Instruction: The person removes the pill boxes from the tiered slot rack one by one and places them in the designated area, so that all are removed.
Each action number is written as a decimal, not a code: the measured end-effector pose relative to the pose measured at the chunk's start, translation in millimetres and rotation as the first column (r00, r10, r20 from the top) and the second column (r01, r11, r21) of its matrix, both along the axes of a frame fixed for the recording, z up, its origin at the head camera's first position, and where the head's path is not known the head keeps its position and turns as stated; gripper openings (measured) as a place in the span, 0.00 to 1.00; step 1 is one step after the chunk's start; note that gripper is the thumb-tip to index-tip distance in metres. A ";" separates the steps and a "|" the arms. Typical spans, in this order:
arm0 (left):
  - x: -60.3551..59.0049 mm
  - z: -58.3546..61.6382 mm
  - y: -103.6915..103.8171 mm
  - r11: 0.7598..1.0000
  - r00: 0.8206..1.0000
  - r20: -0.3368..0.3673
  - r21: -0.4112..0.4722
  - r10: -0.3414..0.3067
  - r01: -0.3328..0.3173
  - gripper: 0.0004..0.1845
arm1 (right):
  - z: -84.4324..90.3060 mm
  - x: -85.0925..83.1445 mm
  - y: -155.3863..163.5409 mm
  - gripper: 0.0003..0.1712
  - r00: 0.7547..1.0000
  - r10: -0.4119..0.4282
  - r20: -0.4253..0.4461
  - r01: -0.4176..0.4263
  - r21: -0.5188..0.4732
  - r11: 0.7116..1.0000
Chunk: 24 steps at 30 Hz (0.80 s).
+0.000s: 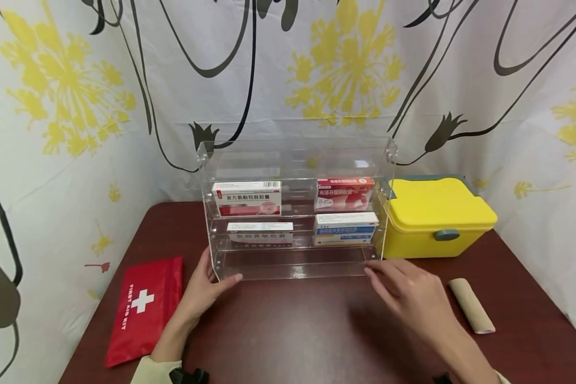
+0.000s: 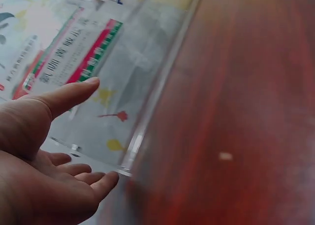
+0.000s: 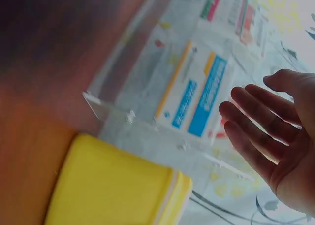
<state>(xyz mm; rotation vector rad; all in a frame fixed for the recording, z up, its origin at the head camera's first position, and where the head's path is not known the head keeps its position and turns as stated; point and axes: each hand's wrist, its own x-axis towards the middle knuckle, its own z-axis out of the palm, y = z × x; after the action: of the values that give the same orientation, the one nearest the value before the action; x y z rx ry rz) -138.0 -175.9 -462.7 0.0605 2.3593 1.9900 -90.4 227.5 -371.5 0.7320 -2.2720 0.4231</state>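
Note:
A clear acrylic tiered shelf stands on the table with medicine boxes on its steps. The upper step holds a white-and-red box and a red box; below are a white box with a dark red band and a white-and-blue box. My left hand is at the shelf's lower left corner, thumb stretched along the front, fingers beside the side panel. By the lower right corner is my right hand, fingertips right at the front edge. In the right wrist view its fingers are loosely extended.
A red first aid kit pouch lies at the left. Right of the shelf stands a yellow lidded box with a grey latch. A beige cardboard-like roll lies beyond my right hand. A patterned curtain hangs behind the table.

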 end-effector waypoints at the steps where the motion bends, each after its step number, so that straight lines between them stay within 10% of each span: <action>1: -0.9 -2.9 0.9 1.000 1.000 0.002 0.002 0.004 -0.004 0.52 | 3.1 -2.5 2.2 0.18 1.000 -0.010 -0.006 0.010 -0.003 1.000; 11: 9.0 10.8 10.5 0.998 0.997 -0.050 -0.034 0.054 -0.055 0.46 | 24.1 -28.9 13.0 0.31 0.994 -0.065 0.089 0.063 0.018 0.998; 17: 0.6 -17.0 4.6 0.995 0.996 -0.054 -0.054 0.076 -0.079 0.47 | 27.1 -45.9 11.1 0.28 0.988 -0.081 0.132 0.074 0.055 0.996; 24: -0.6 -22.3 3.2 0.993 0.996 -0.051 -0.087 0.079 -0.083 0.48 | 29.9 -63.3 7.0 0.34 0.988 -0.080 0.132 0.061 0.145 0.988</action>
<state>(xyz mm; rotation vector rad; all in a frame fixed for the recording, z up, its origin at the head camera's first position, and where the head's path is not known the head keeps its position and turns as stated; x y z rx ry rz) -138.6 -172.8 -484.9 0.0083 2.5160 1.9346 -153.8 234.5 -341.6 0.7085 -2.4690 0.2901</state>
